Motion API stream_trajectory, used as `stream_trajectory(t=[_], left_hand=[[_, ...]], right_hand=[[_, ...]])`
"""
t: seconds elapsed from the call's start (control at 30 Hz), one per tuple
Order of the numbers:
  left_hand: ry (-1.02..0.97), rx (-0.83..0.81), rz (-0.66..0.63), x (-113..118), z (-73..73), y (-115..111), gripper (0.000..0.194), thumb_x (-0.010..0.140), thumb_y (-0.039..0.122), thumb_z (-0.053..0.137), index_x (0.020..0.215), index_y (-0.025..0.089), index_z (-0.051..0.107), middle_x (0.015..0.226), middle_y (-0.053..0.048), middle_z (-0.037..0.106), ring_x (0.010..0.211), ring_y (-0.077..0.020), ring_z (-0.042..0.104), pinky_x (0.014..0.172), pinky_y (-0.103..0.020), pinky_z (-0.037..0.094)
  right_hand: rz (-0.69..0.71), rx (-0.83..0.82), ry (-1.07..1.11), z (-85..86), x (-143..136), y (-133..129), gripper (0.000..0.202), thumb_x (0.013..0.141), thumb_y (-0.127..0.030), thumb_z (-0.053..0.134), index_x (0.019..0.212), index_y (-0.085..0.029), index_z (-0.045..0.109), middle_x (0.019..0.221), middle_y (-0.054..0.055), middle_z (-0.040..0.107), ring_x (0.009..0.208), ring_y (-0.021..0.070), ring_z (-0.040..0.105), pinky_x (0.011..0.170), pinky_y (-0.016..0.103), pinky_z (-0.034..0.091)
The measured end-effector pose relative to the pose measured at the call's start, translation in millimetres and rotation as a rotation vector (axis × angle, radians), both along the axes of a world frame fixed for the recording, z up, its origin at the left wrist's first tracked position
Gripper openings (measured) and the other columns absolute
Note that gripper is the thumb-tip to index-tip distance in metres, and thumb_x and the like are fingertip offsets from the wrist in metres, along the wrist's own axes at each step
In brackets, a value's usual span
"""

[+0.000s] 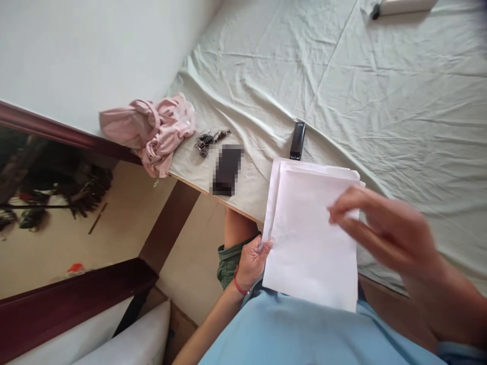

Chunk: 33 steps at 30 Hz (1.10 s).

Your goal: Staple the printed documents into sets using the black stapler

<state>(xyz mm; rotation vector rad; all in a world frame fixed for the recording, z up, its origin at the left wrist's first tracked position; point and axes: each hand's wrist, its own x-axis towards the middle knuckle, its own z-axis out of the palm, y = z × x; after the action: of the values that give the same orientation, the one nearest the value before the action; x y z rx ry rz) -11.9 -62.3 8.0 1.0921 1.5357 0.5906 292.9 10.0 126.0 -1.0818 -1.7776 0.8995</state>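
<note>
My left hand, with a red cord at the wrist, is closed on the left edge of a small stack of white paper sheets. The sheets lie partly on the table and reach over its front edge to the blue shirt. Their edges are slightly uneven. Above the right side of the stack hovers my right hand, smeared by motion, its thumb and forefinger tips pinched together. Whether anything is between those tips is too blurred to make out. A black stapler lies just beyond the top edge of the paper.
A pale green cloth covers the table. Left of the paper are a dark pixelated object, a bunch of keys and a crumpled pink cloth. A white object sits at the far right. A dark-framed opening is on the left.
</note>
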Motion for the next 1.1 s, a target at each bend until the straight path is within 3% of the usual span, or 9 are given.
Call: stream_trajectory(t=[0.07, 0.13, 0.23, 0.3, 0.4, 0.6, 0.93, 1.1], left_hand=[[0.012, 0.002, -0.012, 6, -1.2, 5, 0.06, 0.089, 0.075, 0.064, 0.084, 0.016, 0.068, 0.076, -0.001, 0.064, 0.073, -0.0157, 0.055, 0.069, -0.026, 0.046], [-0.01, -0.003, -0.006, 13, -2.0, 10, 0.061, 0.086, 0.077, 0.067, 0.081, 0.016, 0.068, 0.074, -0.001, 0.063, 0.071, -0.0148, 0.053, 0.068, -0.026, 0.045], [-0.086, -0.023, 0.035, 20, -1.5, 14, 0.063, 0.085, 0.079, 0.067, 0.081, 0.016, 0.067, 0.074, 0.0, 0.061, 0.069, -0.014, 0.05, 0.066, -0.025, 0.043], [-0.102, -0.023, 0.064, 21, 0.4, 14, 0.063, 0.088, 0.079, 0.062, 0.075, 0.018, 0.06, 0.069, 0.002, 0.054, 0.066, -0.0124, 0.044, 0.063, -0.024, 0.039], [-0.089, -0.02, 0.079, 17, 4.7, 15, 0.062, 0.092, 0.076, 0.06, 0.069, 0.02, 0.05, 0.066, 0.004, 0.045, 0.064, -0.0115, 0.037, 0.059, -0.024, 0.034], [-0.042, -0.02, 0.025, 13, 5.6, 23, 0.062, 0.089, 0.076, 0.064, 0.07, 0.018, 0.055, 0.067, 0.003, 0.047, 0.066, -0.0117, 0.039, 0.06, -0.024, 0.035], [-0.171, -0.099, 0.184, 17, -5.0, 16, 0.057, 0.083, 0.07, 0.076, 0.074, 0.017, 0.06, 0.07, 0.003, 0.054, 0.066, -0.0111, 0.044, 0.062, -0.023, 0.039], [-0.249, -0.12, 0.225, 17, -4.7, 15, 0.051, 0.078, 0.066, 0.081, 0.082, 0.018, 0.065, 0.074, 0.001, 0.063, 0.069, -0.0132, 0.053, 0.067, -0.024, 0.045]], right_hand=[[-0.135, 0.044, -0.221, -27.4, 3, 39, 0.013, 0.101, -0.03, 0.061, 0.097, -0.025, 0.072, 0.082, 0.004, 0.071, 0.075, 0.0198, 0.065, 0.075, 0.036, 0.055], [-0.189, 0.0, -0.425, -54.1, 10, 67, 0.023, 0.102, -0.036, 0.054, 0.1, -0.025, 0.074, 0.09, 0.009, 0.072, 0.087, 0.0252, 0.066, 0.082, 0.041, 0.055], [-0.177, -0.072, -0.695, -81.1, 18, 88, 0.032, 0.099, -0.04, 0.052, 0.114, -0.023, 0.076, 0.11, 0.014, 0.074, 0.109, 0.0345, 0.062, 0.092, 0.049, 0.053], [-0.147, -0.106, -0.798, -89.3, 21, 92, 0.039, 0.101, -0.043, 0.048, 0.115, -0.021, 0.077, 0.11, 0.015, 0.074, 0.11, 0.0362, 0.06, 0.095, 0.051, 0.051], [-0.101, -0.143, -0.823, -93.4, 22, 93, 0.045, 0.103, -0.047, 0.045, 0.117, -0.018, 0.077, 0.108, 0.015, 0.074, 0.107, 0.0352, 0.061, 0.095, 0.05, 0.049], [-0.079, -0.166, -0.681, -97.7, 27, 95, 0.034, 0.1, -0.035, 0.048, 0.105, -0.02, 0.078, 0.1, 0.012, 0.075, 0.104, 0.0306, 0.064, 0.092, 0.043, 0.049], [-0.015, -0.086, -0.647, -101.4, 38, 100, 0.038, 0.1, -0.034, 0.043, 0.103, -0.022, 0.079, 0.101, 0.012, 0.077, 0.101, 0.0304, 0.064, 0.095, 0.045, 0.05], [-0.065, -0.145, -0.696, -101.3, 43, 103, 0.039, 0.098, -0.032, 0.043, 0.108, -0.021, 0.079, 0.108, 0.013, 0.077, 0.108, 0.0322, 0.063, 0.096, 0.046, 0.052]])
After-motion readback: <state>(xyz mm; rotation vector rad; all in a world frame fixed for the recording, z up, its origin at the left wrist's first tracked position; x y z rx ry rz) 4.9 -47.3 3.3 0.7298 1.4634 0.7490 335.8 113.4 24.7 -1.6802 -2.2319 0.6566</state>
